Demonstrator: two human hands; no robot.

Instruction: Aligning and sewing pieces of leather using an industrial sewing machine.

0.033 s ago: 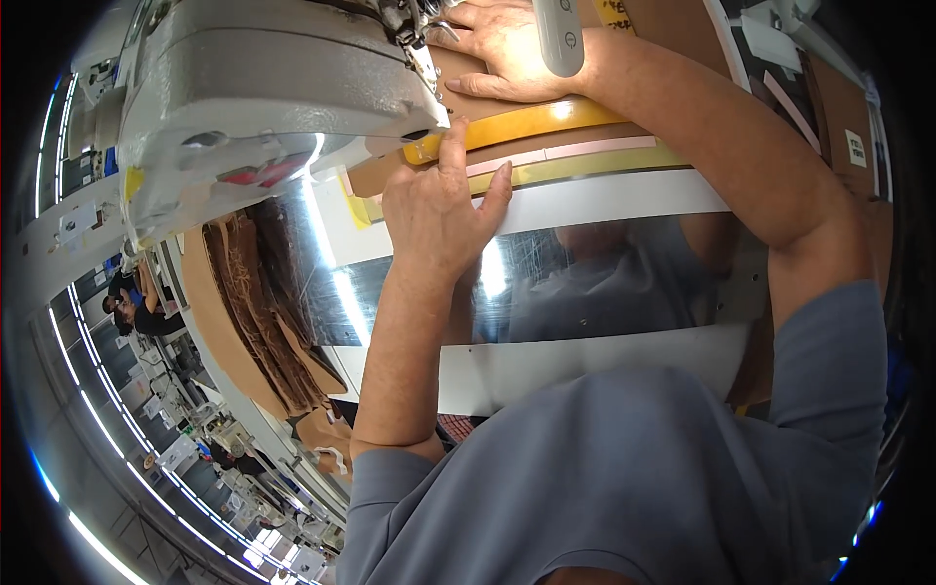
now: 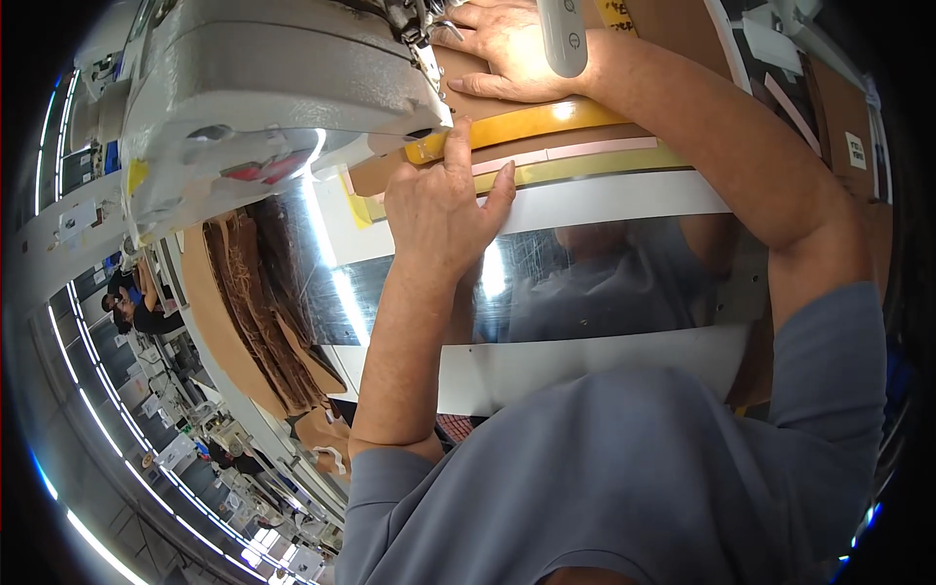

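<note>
My left hand (image 2: 434,214) has its index finger and thumb stretched out. The index fingertip presses the left end of a glossy yellow strip (image 2: 536,129), close to the needle area (image 2: 429,63) of a sewing machine (image 2: 273,73). With fingers spread, my right hand (image 2: 512,54) lies flat on a brown panel (image 2: 673,44) beyond that strip. Its fingertips are partly cut off by the top edge. A pale pink strip (image 2: 595,147) and a dull yellow strip (image 2: 614,161) run along the near side. The needle tip is hard to make out.
A rounded grey device with buttons (image 2: 563,39) hangs over my right wrist. Left of the shiny metal plate (image 2: 604,283) lies a stack of brown pieces with frayed edges (image 2: 258,312). A person in dark clothing (image 2: 146,302) is far left, near other workstations.
My left hand has shifted very slightly to the right, with the index finger still on the yellow strip. My right hand stays in place.
</note>
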